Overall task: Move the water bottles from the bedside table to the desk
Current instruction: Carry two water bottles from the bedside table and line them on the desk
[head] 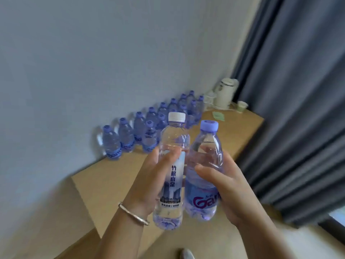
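Hands: the left hand (149, 184) and the right hand (224, 187) are sitting nearest to us, side by side, and each one is wrapping its fingers round a bottle.
Left hand: it is holding the clear bottle (170, 176) with the white cap, thumb lying across the front. A silver bracelet (133, 214) is sitting on the wrist.
Right hand: it is holding the purple bottle (203, 172) with the purple cap, thumb lying on the front.
Two held bottles: they are standing up straight in the air above the surface, touching each other along their sides.
Wall: the big pale wall (93, 62) is filling the back.
Curtain: the dark grey curtain (298, 109) is hanging down on the right.
Surface: the light wood surface (112, 174) is running along the wall to the curtain.
Row of bottles: many purple-capped bottles (149, 124) are standing on the surface, lined up against the wall, looking blurry.
Kettle: a white kettle (224, 94) is standing at the far end, past the row.
Cup: a small pale cup (242, 106) is sitting just beside the kettle.
Green paper: a little green paper (218, 115) is lying flat near the kettle.
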